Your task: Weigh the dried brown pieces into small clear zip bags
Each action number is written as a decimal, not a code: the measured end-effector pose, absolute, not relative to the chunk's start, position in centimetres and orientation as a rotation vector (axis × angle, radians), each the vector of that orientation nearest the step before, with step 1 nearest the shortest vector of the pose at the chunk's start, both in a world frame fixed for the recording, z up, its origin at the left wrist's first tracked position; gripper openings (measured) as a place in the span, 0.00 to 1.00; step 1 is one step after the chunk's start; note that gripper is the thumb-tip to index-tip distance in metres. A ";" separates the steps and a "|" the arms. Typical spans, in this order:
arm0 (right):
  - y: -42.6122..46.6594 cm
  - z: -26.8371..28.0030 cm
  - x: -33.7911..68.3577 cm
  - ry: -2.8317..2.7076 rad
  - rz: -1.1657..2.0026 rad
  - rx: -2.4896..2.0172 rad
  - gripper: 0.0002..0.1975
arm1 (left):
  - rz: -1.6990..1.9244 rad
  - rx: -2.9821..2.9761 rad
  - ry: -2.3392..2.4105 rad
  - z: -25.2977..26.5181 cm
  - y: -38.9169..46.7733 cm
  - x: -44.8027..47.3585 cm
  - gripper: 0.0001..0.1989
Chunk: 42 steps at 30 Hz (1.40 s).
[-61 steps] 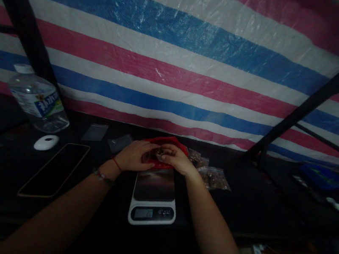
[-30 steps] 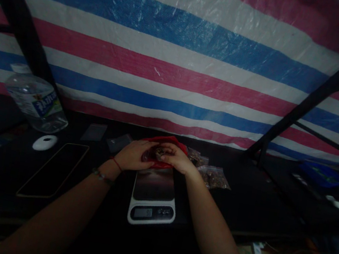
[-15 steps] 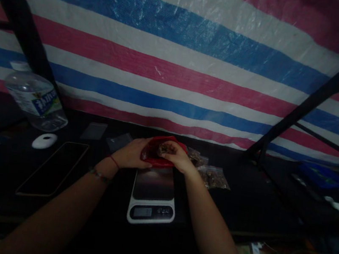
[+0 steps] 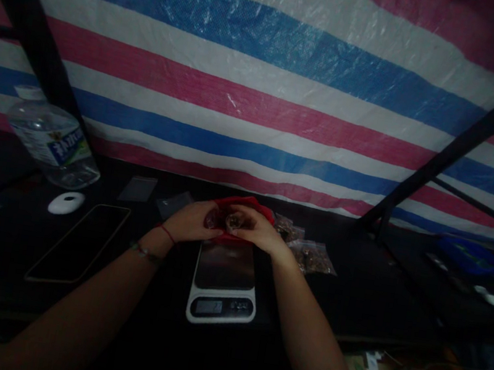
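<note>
A red plastic bag lies at the far end of a white kitchen scale. My left hand is closed on the bag's left side, where some clear, shiny plastic shows by the fingers. In my right hand, thumb and fingers curl round a small clear bag with brownish bits inside the red bag's mouth; the exact contents are too dark to tell. Just right of the red bag lie several small zip bags of brownish pieces. The scale's display is lit, its figures blurred.
On the black table, left, are a phone, a white rounded case and a large clear bottle. Flat clear zip bags lie behind my left hand. A striped sheet hangs behind; a blue item is far right.
My right hand has shifted slightly left with the small clear bag, closer to my left hand. The left hand has barely moved. The scale's display looks different.
</note>
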State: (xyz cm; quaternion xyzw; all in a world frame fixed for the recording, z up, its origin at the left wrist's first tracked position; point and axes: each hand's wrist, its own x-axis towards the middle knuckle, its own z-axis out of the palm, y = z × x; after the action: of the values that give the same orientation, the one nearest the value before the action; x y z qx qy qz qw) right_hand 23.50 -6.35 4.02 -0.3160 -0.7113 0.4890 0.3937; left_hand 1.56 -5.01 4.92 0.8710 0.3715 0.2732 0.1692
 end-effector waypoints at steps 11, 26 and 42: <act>-8.7 5.5 22.2 -2.513 0.716 -0.940 0.22 | 0.843 2.491 1.248 3.7 -3.7 0.8 0.21; -6.5 4.6 23.6 -1.893 0.310 -1.029 0.09 | 0.968 2.514 1.243 2.9 -3.6 0.7 0.23; -6.2 3.7 23.4 -1.859 0.328 -1.066 0.16 | 1.016 2.496 1.264 2.6 -3.7 1.0 0.25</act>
State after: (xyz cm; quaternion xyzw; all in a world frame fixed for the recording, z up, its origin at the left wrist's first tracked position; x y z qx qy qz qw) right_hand 23.42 -6.21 3.72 -0.4347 -0.7578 0.1339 0.4679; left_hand 1.05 -3.72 2.60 0.8357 0.4232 0.3401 0.0826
